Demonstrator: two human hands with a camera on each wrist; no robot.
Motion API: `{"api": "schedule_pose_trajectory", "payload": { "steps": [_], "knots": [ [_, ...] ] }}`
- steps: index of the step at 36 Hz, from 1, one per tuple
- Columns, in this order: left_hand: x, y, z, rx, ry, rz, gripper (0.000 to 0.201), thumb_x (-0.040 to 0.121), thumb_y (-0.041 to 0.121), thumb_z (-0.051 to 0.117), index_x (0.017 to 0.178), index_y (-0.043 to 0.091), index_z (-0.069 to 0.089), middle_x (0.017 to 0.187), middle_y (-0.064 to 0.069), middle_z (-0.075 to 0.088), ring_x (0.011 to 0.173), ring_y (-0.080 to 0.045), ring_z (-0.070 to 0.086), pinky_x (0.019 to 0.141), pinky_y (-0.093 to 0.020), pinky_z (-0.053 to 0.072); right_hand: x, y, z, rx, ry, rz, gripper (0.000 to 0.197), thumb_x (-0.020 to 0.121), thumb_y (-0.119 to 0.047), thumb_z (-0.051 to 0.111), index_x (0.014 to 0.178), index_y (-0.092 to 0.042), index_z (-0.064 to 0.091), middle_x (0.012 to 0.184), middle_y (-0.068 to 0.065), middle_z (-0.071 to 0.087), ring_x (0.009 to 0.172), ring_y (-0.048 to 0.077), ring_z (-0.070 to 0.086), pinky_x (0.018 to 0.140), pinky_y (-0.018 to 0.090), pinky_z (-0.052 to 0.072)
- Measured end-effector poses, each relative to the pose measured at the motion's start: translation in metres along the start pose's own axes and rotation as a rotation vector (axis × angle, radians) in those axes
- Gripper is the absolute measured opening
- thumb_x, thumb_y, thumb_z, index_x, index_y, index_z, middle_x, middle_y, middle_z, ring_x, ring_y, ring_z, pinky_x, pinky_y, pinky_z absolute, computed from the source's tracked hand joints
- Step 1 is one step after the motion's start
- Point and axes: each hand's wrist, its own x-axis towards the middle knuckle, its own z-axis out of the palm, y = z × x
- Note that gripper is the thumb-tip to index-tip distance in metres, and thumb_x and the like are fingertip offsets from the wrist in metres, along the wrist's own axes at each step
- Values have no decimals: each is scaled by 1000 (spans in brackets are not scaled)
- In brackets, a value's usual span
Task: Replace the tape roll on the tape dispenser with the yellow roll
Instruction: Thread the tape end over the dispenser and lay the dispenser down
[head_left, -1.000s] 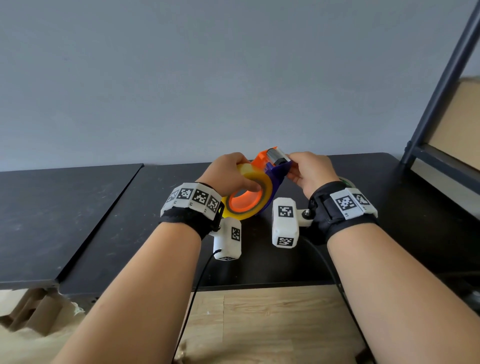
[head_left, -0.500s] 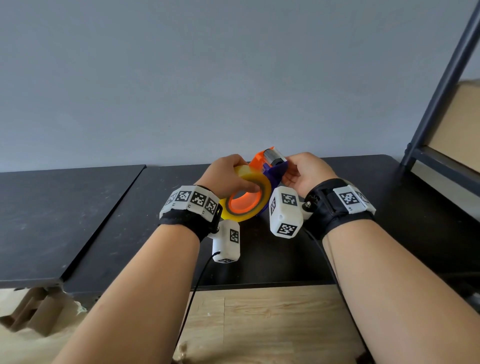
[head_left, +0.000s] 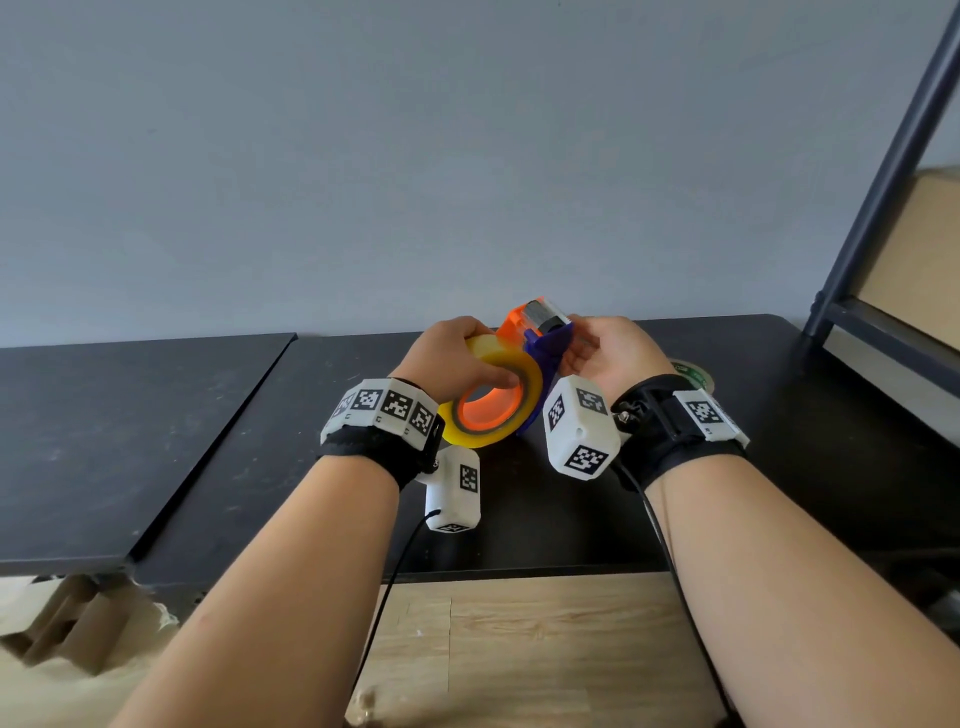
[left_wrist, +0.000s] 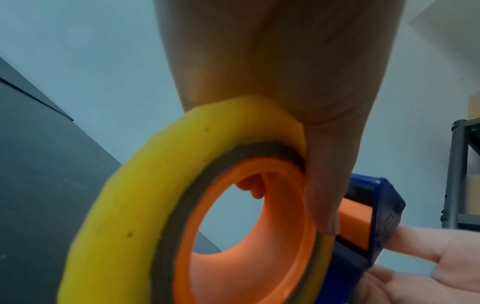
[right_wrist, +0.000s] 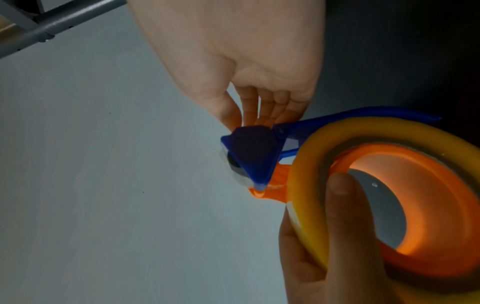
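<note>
The yellow tape roll (head_left: 524, 397) sits on the orange hub (head_left: 488, 410) of the blue and orange tape dispenser (head_left: 545, 343), held above the black table (head_left: 779, 415). My left hand (head_left: 467, 358) grips the roll, thumb across its face and fingers over its rim. In the left wrist view the roll (left_wrist: 130, 205) fills the frame, with the thumb (left_wrist: 324, 185) on it. My right hand (head_left: 579, 338) pinches the dispenser's blue head. The right wrist view shows its fingertips (right_wrist: 249, 115) on the blue head (right_wrist: 252, 152) beside the roll (right_wrist: 306, 185).
A green tape roll (head_left: 693, 371) lies on the table behind my right wrist. A dark metal shelf frame (head_left: 883, 182) with a cardboard box (head_left: 924, 249) stands at the right. A second black tabletop (head_left: 104, 415) adjoins on the left. Cardboard (head_left: 67, 623) lies on the floor below.
My right hand has shifted slightly left onto the dispenser head and its wrist has turned. The left hand keeps hold of the yellow roll on the hub.
</note>
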Motion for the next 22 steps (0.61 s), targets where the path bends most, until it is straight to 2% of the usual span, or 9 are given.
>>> {"api": "schedule_pose_trajectory", "payload": {
  "steps": [1,2,3,6,10,13,17,19,22],
  "knots": [
    [0,0,-1,1,0,0,53,66,33,84,113,23,61,95,3,65,87,-17,64,76,-30,52,0,0,-1,10,12,15,27,92,-13,60,116,-1,61,106,14,71,97,25,70,83,35,58],
    [0,1,-1,5,-1,1,53,66,33,84,112,23,61,94,4,65,86,-16,63,75,-29,51,0,-1,-1,5,22,23,33,92,-12,60,123,0,59,115,15,69,104,27,68,88,37,56],
    [0,1,-2,7,-3,2,52,66,34,84,112,23,61,93,5,65,86,-15,63,73,-28,50,-1,-1,-1,-13,18,19,36,91,-12,61,126,0,58,113,15,69,102,28,68,84,37,58],
    [-1,4,-4,18,-13,8,49,66,32,85,109,23,62,89,7,64,81,-12,61,69,-25,48,-3,0,0,-62,-5,-28,27,93,-8,58,119,0,60,90,14,69,82,23,68,54,28,57],
    [-1,6,-3,31,-15,13,48,65,31,85,108,23,63,89,7,64,81,-12,60,69,-25,48,-2,1,1,-129,4,-38,8,95,-5,51,94,-5,59,81,13,64,74,21,64,53,30,52],
    [-1,6,-4,27,-21,15,51,65,31,85,110,23,64,91,6,66,83,-13,62,72,-27,51,1,2,2,-167,40,-40,16,95,1,45,103,-5,58,82,14,63,74,22,63,63,32,52],
    [0,7,-6,25,-40,15,55,64,32,86,114,23,64,96,4,68,86,-15,65,79,-31,55,-3,8,1,-302,13,-81,26,95,5,39,105,-5,61,90,16,66,80,26,64,95,43,53],
    [0,9,-8,20,-55,23,55,64,30,86,114,22,64,92,7,66,81,-11,64,73,-26,54,-4,13,1,-411,-15,-116,34,94,7,36,115,-6,61,101,17,68,89,30,63,103,50,48],
    [0,14,-12,42,-89,39,51,65,25,86,111,22,64,86,10,63,73,-2,60,60,-16,45,-5,16,-2,-557,-78,-143,48,88,15,35,115,-14,62,111,15,69,101,32,63,104,55,45]
  ]
}}
